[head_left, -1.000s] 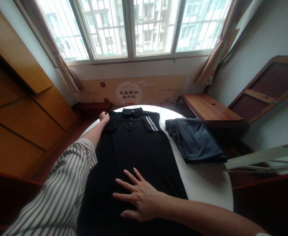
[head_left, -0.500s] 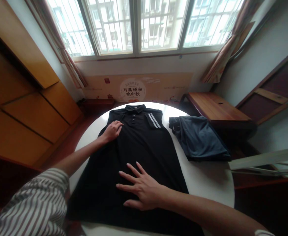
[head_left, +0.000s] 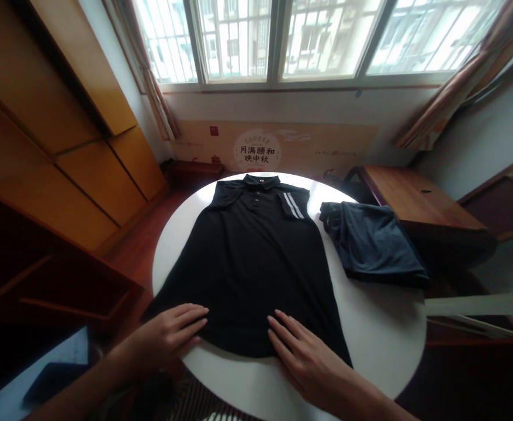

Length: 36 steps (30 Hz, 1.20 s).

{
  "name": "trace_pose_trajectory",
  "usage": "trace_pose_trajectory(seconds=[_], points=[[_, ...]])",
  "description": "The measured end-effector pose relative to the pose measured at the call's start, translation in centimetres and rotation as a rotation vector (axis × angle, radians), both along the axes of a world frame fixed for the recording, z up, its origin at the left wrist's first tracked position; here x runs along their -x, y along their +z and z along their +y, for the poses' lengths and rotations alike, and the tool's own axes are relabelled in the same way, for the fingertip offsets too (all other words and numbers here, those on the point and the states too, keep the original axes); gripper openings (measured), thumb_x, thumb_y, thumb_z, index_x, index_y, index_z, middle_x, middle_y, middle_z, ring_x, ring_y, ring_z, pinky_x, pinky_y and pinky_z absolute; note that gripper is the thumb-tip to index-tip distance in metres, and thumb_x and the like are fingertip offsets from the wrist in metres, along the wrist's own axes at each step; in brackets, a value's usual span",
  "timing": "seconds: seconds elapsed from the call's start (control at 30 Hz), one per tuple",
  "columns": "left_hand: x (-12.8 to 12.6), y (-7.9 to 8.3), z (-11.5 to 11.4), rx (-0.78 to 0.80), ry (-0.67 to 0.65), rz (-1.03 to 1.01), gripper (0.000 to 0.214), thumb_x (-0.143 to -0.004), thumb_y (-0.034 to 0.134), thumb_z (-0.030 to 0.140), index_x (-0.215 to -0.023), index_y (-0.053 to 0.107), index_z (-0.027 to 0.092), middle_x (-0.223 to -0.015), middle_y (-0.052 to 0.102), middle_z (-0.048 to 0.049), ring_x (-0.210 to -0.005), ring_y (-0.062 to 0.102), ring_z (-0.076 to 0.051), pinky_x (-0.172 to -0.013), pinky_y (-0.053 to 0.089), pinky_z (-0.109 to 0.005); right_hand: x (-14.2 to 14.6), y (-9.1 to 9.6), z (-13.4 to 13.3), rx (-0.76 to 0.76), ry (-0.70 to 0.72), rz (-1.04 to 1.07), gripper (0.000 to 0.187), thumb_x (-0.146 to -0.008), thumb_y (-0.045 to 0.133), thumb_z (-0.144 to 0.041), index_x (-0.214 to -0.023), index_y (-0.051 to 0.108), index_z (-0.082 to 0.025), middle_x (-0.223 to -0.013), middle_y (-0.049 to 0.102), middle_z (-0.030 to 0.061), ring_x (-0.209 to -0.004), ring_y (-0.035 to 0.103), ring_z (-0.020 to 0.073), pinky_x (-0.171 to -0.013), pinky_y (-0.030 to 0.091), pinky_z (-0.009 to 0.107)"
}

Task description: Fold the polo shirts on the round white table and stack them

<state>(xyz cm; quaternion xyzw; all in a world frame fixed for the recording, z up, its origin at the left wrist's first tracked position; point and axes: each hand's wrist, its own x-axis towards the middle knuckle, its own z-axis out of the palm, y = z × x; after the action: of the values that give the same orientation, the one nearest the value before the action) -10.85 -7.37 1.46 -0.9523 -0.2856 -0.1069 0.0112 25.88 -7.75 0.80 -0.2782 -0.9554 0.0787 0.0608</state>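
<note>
A black polo shirt (head_left: 260, 263) lies spread on a round white table (head_left: 383, 327), collar away from me and hem near me. Its sleeves are turned inward over the front; the right one shows two pale stripes. At the left part of the hem rests my left hand (head_left: 173, 330), fingers stretched and close together on the cloth, its thumb hidden. My right hand (head_left: 302, 354) lies on the hem's right part with straight fingers, palm down. Between them the hem curves along the near side of the table.
Folded dark grey-blue clothing (head_left: 379, 242) lies on the table's right side. Beyond it stands a wooden desk (head_left: 427, 199). Wooden cabinets (head_left: 111, 164) are at left, and a barred window (head_left: 274, 41) is at the back. Papers (head_left: 59, 356) lie low at left.
Both hands have moved to the hem, the left from the chest area and the right from the lower front. The shirt's left sleeve now lies turned in, uncovered. The view has shifted.
</note>
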Motion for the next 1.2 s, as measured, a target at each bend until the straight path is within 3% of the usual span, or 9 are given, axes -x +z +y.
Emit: trace_pose_trajectory(seconds=[0.1,0.23,0.33,0.43,0.67,0.8,0.93,1.07,1.2], points=[[0.4,-0.4,-0.5,-0.057,-0.015,0.003,0.045,-0.091,0.046,0.003,-0.133,0.059,0.011,-0.126,0.067,-0.0148,-0.119,0.062,-0.025,-0.099,0.058,-0.038,-1.8,-0.9,-1.4,-0.132,-0.055,0.002,0.046,-0.085,0.049,-0.007,-0.128,0.064,-0.004,-0.140,0.058,0.0197,-0.133,0.050,0.0356,-0.103,0.051,0.046],[1.3,-0.1,-0.5,-0.038,0.003,-0.088,0.050,-0.094,0.043,0.003,-0.143,0.049,0.011,-0.122,0.069,-0.0144,-0.116,0.064,-0.023,-0.095,0.059,-0.036,-4.5,-1.4,-2.5,-0.224,-0.157,0.064,0.049,-0.077,0.044,0.002,-0.116,0.069,-0.011,-0.122,0.069,0.0145,-0.115,0.063,0.0279,-0.089,0.058,0.038],[2.1,-0.1,-0.5,-0.061,-0.011,-0.099,0.049,-0.095,0.046,0.004,-0.142,0.049,0.014,-0.111,0.071,-0.0117,-0.102,0.067,-0.021,-0.088,0.061,-0.034,-6.3,-1.1,-3.0,-0.250,-0.231,0.124,0.043,-0.080,0.040,0.004,-0.106,0.070,-0.014,-0.099,0.072,0.0118,-0.093,0.067,0.0236,-0.079,0.059,0.035],[2.7,-0.7,-0.7,-0.092,-0.001,-0.042,0.049,-0.093,0.045,0.002,-0.140,0.052,0.016,-0.105,0.070,-0.0100,-0.092,0.066,-0.020,-0.084,0.059,-0.035,-7.7,-0.8,-3.7,-0.311,-0.238,0.176,0.041,-0.084,0.041,0.000,-0.110,0.069,-0.014,-0.101,0.071,0.0125,-0.096,0.065,0.0241,-0.081,0.059,0.036],[4.0,-2.2,-1.5,-0.161,0.286,-0.094,0.057,-0.082,0.044,-0.002,-0.131,0.060,0.022,-0.106,0.065,-0.0090,-0.097,0.063,-0.021,-0.087,0.057,-0.033,-10.5,-2.4,-5.1,-0.345,-0.332,0.159,0.053,-0.080,0.043,0.001,-0.124,0.066,-0.018,-0.122,0.068,0.0111,-0.116,0.060,0.0243,-0.091,0.058,0.037],[5.6,-1.7,-1.6,-0.212,0.494,-0.201,0.052,-0.070,0.045,-0.002,-0.109,0.067,0.025,-0.099,0.062,-0.0088,-0.093,0.062,-0.024,-0.081,0.058,-0.035,-11.9,-2.6,-5.5,-0.298,-0.286,0.144,0.063,-0.080,0.041,0.002,-0.136,0.059,-0.020,-0.128,0.067,0.0068,-0.119,0.061,0.0195,-0.094,0.059,0.030],[7.4,-1.5,-1.5,-0.219,0.625,-0.300,0.037,-0.065,0.046,0.003,-0.087,0.062,0.027,-0.089,0.058,-0.0059,-0.085,0.062,-0.024,-0.072,0.057,-0.034,-12.1,-2.0,-5.7,-0.373,-0.252,0.147,0.062,-0.079,0.042,0.002,-0.136,0.058,-0.018,-0.128,0.068,0.0058,-0.115,0.065,0.0195,-0.090,0.061,0.029],[8.9,-1.9,-1.5,-0.091,0.679,-0.355,0.031,-0.066,0.047,0.009,-0.087,0.060,0.028,-0.089,0.064,-0.0051,-0.081,0.067,-0.023,-0.071,0.058,-0.032,-12.5,-1.7,-5.9,-0.345,-0.260,0.195,0.065,-0.080,0.041,0.002,-0.140,0.056,-0.019,-0.126,0.070,0.0051,-0.108,0.069,0.0168,-0.089,0.060,0.025],[9.9,-1.8,-1.7,0.262,0.690,-0.358,0.042,-0.077,0.049,0.020,-0.115,0.062,0.031,-0.089,0.074,-0.0026,-0.075,0.073,-0.021,-0.064,0.059,-0.026,-13.5,-1.6,-6.0,-0.221,-0.307,0.296,0.063,-0.083,0.044,0.000,-0.141,0.055,-0.022,-0.128,0.069,0.0045,-0.112,0.068,0.0160,-0.095,0.056,0.023]])
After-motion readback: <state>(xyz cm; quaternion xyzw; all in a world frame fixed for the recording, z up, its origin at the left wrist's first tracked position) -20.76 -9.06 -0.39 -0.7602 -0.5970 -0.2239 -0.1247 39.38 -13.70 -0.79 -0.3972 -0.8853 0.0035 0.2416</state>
